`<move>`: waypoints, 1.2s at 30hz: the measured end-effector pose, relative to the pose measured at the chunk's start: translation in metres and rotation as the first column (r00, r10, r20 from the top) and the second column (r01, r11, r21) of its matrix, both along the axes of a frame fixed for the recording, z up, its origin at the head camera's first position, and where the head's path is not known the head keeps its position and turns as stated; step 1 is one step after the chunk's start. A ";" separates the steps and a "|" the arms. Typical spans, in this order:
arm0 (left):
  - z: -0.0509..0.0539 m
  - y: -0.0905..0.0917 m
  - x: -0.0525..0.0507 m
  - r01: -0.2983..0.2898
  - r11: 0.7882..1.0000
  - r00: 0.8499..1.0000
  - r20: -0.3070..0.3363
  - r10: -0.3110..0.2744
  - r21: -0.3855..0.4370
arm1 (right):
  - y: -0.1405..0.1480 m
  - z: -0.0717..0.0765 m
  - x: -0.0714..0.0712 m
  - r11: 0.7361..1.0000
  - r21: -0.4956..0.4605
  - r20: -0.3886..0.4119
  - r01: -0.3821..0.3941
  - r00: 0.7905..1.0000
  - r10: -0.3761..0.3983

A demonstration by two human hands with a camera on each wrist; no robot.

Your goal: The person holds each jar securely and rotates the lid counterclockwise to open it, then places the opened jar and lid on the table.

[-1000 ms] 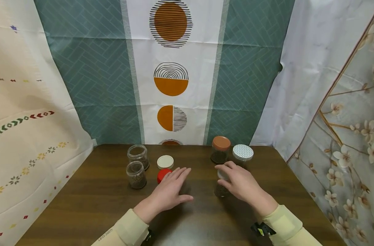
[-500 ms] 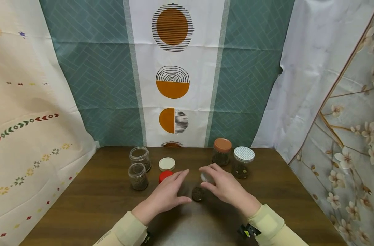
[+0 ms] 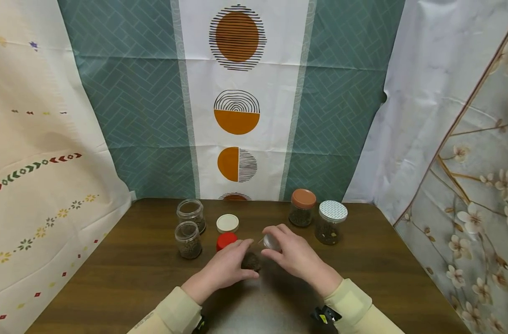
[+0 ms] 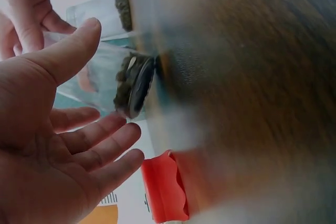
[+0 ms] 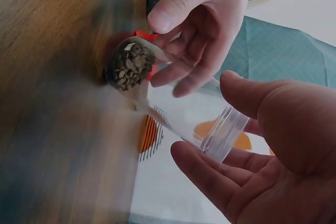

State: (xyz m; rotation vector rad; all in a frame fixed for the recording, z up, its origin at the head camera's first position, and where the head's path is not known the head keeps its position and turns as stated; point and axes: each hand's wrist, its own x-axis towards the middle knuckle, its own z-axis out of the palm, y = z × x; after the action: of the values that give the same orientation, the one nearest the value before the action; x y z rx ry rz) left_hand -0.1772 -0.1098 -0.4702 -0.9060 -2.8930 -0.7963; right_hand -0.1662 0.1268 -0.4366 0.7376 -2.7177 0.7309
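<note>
A clear jar (image 5: 131, 66) with dark, pellet-like pieces in its bottom hangs tilted between my hands. My right hand (image 3: 297, 255) holds it by its clear top end (image 5: 226, 132), thumb on one side and fingers on the other. The jar's base (image 4: 137, 87) points toward my left hand (image 3: 222, 270). Fingers of that hand are spread and loosely bent beside the jar's lower part; whether they touch it I cannot tell. Just beyond the left hand lie a red lid (image 3: 226, 240) and a cream lid (image 3: 227, 223).
Two lidless clear jars (image 3: 188, 240) with dark contents stand at the left. At the back right are a jar with an orange-brown lid (image 3: 302, 208) and a larger jar with a patterned white lid (image 3: 331, 223). Fabric (image 3: 237, 116) hangs behind the brown table (image 3: 124, 269).
My right hand has carried the jar leftward from the right side of the table, tilting it so its base nears my left hand. The left hand has stayed almost in place.
</note>
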 end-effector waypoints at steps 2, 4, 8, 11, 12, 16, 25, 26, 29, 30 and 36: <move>-0.002 0.001 -0.002 0.000 1.000 1.000 -0.017 0.000 -0.013 | -0.002 0.000 -0.001 1.000 0.007 0.003 0.008 1.000 -0.008; -0.003 0.002 -0.003 -0.004 1.000 0.999 -0.038 0.003 -0.027 | -0.003 -0.001 -0.002 1.000 0.013 0.007 0.016 1.000 -0.016; -0.005 0.004 -0.005 -0.012 0.999 0.996 -0.093 0.007 -0.049 | -0.005 -0.002 -0.004 0.999 0.016 0.039 0.041 0.998 -0.042; -0.007 0.006 -0.006 -0.024 0.998 0.992 -0.123 0.017 -0.056 | -0.006 -0.003 -0.006 0.998 0.021 0.064 0.062 0.996 -0.063; -0.008 0.006 -0.006 -0.030 0.998 0.991 -0.130 0.022 -0.057 | -0.006 -0.004 -0.007 0.997 0.022 0.068 0.067 0.995 -0.069; -0.010 0.009 -0.007 -0.055 0.995 0.987 -0.157 0.043 -0.078 | -0.008 -0.006 -0.009 0.994 0.049 0.067 0.095 0.993 -0.098; -0.007 0.009 -0.004 -0.066 0.990 0.960 -0.278 0.028 -0.127 | -0.009 -0.005 -0.009 0.989 0.088 0.059 0.116 0.991 -0.121; -0.006 0.008 -0.004 -0.063 0.990 0.958 -0.286 0.024 -0.125 | -0.009 -0.004 -0.009 0.990 0.084 0.063 0.116 0.991 -0.121; -0.006 0.008 -0.004 -0.059 0.992 0.954 -0.300 0.023 -0.112 | -0.009 -0.001 -0.008 0.992 0.064 0.077 0.109 0.991 -0.114; -0.006 0.008 -0.004 -0.059 0.993 0.952 -0.305 0.024 -0.107 | -0.009 0.000 -0.008 0.993 0.061 0.079 0.105 0.991 -0.110; -0.005 0.006 -0.004 -0.061 0.993 0.952 -0.306 0.028 -0.100 | -0.009 0.003 -0.009 0.994 0.055 0.086 0.096 0.991 -0.100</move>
State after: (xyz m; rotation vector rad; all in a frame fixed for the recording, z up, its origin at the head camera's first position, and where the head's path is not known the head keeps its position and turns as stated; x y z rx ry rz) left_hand -0.1815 -0.1034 -0.4755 -0.8788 -2.6936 -0.4517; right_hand -0.1754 0.1180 -0.4338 0.5905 -2.8393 0.6895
